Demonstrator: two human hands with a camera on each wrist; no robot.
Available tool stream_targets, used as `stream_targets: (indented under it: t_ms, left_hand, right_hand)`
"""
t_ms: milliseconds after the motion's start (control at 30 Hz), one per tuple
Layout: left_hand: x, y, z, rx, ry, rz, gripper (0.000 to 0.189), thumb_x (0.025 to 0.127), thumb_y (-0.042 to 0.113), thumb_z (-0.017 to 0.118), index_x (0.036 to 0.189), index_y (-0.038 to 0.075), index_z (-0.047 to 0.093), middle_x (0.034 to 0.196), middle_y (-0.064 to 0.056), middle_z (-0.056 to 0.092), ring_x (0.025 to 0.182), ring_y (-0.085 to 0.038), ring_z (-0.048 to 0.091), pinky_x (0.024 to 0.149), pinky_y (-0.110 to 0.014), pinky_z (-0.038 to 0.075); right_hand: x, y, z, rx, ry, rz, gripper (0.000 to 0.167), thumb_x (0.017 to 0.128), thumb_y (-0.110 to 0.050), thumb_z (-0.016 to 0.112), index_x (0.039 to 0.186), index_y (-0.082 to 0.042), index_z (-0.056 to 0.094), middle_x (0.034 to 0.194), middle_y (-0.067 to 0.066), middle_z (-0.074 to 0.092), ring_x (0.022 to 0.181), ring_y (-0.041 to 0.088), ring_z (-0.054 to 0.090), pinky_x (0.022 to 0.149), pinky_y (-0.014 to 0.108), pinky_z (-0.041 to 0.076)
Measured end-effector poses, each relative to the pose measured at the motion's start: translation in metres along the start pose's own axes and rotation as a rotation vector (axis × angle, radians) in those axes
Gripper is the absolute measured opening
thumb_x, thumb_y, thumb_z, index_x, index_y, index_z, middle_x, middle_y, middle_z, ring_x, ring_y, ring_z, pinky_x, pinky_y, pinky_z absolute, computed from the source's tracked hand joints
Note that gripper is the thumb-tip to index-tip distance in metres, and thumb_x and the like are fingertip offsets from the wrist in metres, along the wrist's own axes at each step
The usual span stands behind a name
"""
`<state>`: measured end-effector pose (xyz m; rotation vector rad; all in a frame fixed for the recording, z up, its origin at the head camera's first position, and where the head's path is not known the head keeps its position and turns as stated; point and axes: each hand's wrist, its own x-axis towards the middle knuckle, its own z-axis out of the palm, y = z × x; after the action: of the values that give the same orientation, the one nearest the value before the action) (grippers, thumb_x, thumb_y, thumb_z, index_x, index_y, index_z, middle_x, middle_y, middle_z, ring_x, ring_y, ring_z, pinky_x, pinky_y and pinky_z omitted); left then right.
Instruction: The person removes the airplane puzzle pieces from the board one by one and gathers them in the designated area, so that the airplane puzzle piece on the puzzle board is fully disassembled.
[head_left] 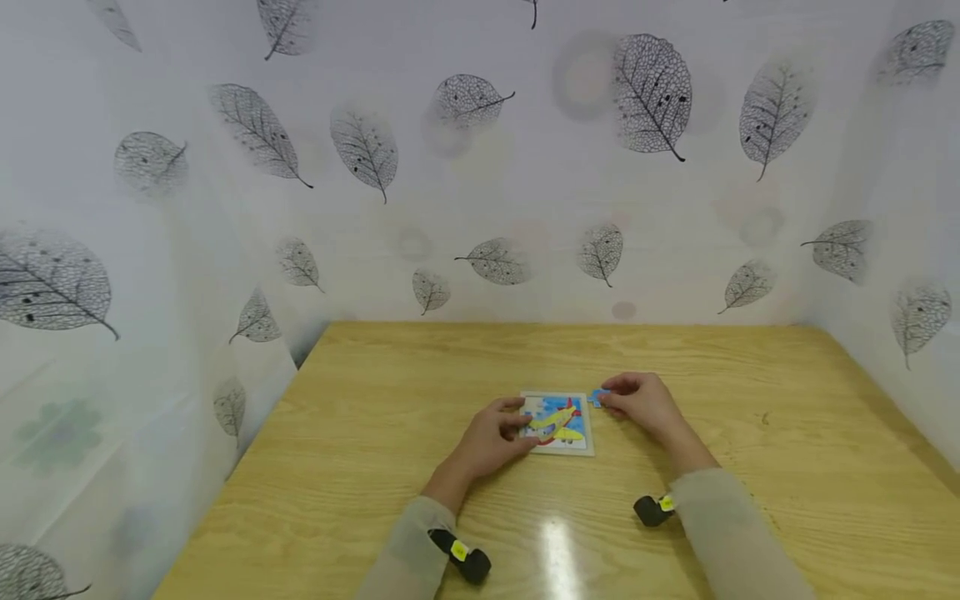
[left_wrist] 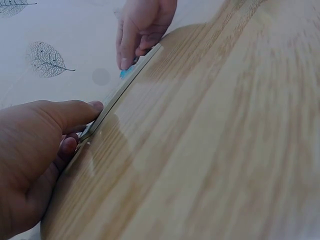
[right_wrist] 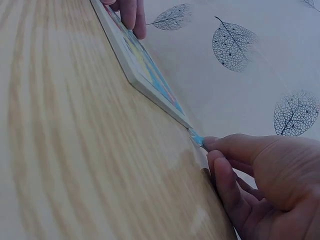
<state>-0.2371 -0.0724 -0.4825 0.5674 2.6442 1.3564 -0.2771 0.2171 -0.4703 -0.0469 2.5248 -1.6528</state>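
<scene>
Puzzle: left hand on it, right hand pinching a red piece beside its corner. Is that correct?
Wrong colour: the head view shows a blue piece. The left hand is on the puzzle, the right hand pinching that piece beside its corner.

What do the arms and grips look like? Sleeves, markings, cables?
Left grip and right grip: bare human hands, no gloves. Pale grey-beige sleeves to the wrists. Each sleeve has a rounded black unit with a yellow tag, print too small to read. No cables visible.

Puzzle (head_left: 558,422) on table (head_left: 337,467), piece (head_left: 597,397) at its right
</scene>
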Motion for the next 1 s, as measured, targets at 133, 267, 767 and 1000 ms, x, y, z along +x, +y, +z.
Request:
stream_targets:
  t_ms: [133, 267, 767, 1000]
  left_hand:
    - [-0.002, -0.005, 0.0, 0.008, 0.01, -0.01, 0.043, 0.089, 0.031, 0.077, 0.123, 0.006, 0.072, 0.147, -0.003, 0.052, 0.093, -0.008, 0.056, 0.077, -0.021, 0.048]
    - [-0.004, -0.008, 0.0, 0.005, 0.015, -0.01, 0.042, 0.088, 0.031, 0.077, 0.123, 0.007, 0.072, 0.147, -0.003, 0.052, 0.093, -0.009, 0.056, 0.076, -0.021, 0.049]
    - [-0.003, -0.007, 0.002, 0.004, 0.015, -0.012, 0.043, 0.089, 0.032, 0.077, 0.123, 0.007, 0.071, 0.147, -0.003, 0.052, 0.094, -0.008, 0.056, 0.077, -0.021, 0.048]
    - [0.002, -0.001, 0.0, 0.011, 0.005, 0.0, 0.043, 0.089, 0.031, 0.077, 0.124, 0.006, 0.071, 0.148, -0.002, 0.052, 0.092, -0.008, 0.057, 0.078, -0.022, 0.049]
  right_hand:
    - [-0.001, -0.003, 0.006, -0.07, 0.024, 0.011, 0.031, 0.09, -0.014, 0.075, 0.111, 0.007, 0.068, 0.093, 0.012, 0.07, 0.068, 0.01, 0.063, 0.063, 0.023, 0.054]
    - [-0.003, -0.003, 0.009, -0.088, 0.035, 0.009, 0.03, 0.089, -0.013, 0.075, 0.11, 0.008, 0.068, 0.097, 0.015, 0.071, 0.068, 0.011, 0.064, 0.063, 0.023, 0.054]
    - [0.002, 0.002, 0.005, 0.086, 0.029, 0.034, 0.041, 0.092, -0.018, 0.073, 0.123, 0.007, 0.064, 0.11, 0.014, 0.07, 0.081, 0.005, 0.063, 0.073, 0.021, 0.056]
    - [0.004, -0.006, 0.012, 0.099, -0.003, -0.015, 0.04, 0.092, -0.017, 0.073, 0.123, 0.007, 0.065, 0.116, 0.02, 0.067, 0.086, 0.007, 0.067, 0.077, 0.022, 0.057]
